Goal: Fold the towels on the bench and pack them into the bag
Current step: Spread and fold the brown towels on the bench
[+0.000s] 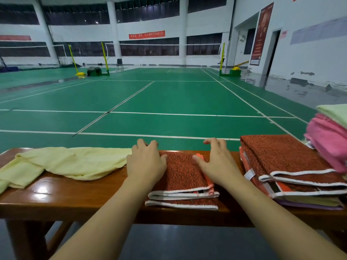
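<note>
Both hands, left hand (146, 162) and right hand (216, 162), press flat with released fingers on the folded red towel (183, 177). Its white-trimmed edges overhang the tabletop (75, 194) front edge, between yellow towel (71, 162) and towel stack (289, 162)

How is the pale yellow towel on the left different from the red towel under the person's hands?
The yellow towel lies rumpled and unfolded; the red towel is folded into a neat rectangle. The yellow one is plain, the red one speckled with white edging. Only the red one is touched, by the left hand and right hand. Both lie on the bench.

At the right edge of the frame a stack of pink and pale green folded towels (332, 139) is cut off, the crumpled pale yellow towel (62, 164) runs past the left edge, and lettering on the far red wall banner (146, 34) is too small to read.
</note>
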Tool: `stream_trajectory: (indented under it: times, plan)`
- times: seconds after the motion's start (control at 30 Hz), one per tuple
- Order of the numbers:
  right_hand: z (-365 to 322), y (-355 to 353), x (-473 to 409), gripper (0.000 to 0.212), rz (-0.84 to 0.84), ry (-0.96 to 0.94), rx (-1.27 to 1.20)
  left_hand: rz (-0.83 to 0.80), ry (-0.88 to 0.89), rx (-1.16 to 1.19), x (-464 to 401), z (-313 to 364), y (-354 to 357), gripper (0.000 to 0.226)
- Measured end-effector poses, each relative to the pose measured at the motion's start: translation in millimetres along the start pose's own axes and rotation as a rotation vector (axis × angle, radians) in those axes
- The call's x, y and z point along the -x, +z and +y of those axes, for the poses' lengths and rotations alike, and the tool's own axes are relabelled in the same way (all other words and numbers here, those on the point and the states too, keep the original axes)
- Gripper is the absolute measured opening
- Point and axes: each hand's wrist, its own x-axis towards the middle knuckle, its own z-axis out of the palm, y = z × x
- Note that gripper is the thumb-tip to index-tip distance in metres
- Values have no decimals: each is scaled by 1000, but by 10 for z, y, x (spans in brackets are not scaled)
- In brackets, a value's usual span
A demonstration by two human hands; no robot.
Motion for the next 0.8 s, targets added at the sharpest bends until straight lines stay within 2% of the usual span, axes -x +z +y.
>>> stream_trajectory:
  times: [0.03, 0.1, 0.17, 0.23, 0.33, 0.4, 0.53, 0.63, 0.67, 0.73, 0.8]
  plan:
    - [-5, -11, -26, 40, 16, -103, -6, -13, 58, 8, 37, 67, -55, 39]
    - [16, -26, -86, 19, -106, -258, -52, -217, 185, 99, 140, 190, -87, 29]
    - [47, -34, -95, 15, -342, -312, -64, -492, 267, 84, 248, 258, -67, 30]
    - [68, -26, -77, 21, -444, -329, -29, -573, 298, 26, 267, 241, -60, 28]
    - [58, -29, -84, 35, -388, -328, 159, -553, 334, -28, 236, 206, -61, 27]
    - [-14, -114, -102, 38, -395, -264, 272, -540, 341, -59, 188, 172, -57, 26]
    - [-179, -394, -15, 33, -592, -137, 401, -467, 311, -88, 44, -9, -58, 31]
    - [-317, -566, 82, 31, -721, -44, 351, -488, 231, 90, -3, -135, -22, 31]
    - [-333, -570, 91, 29, -710, 1, 308, -455, 188, 164, -4, -144, 2, 32]
    - [-324, -509, 73, 35, -557, 93, 248, -274, 61, 193, -30, -156, 48, 44]
    - [-236, -353, 7, 60, -355, 211, 286, -147, -111, 77, -16, -143, 57, 64]
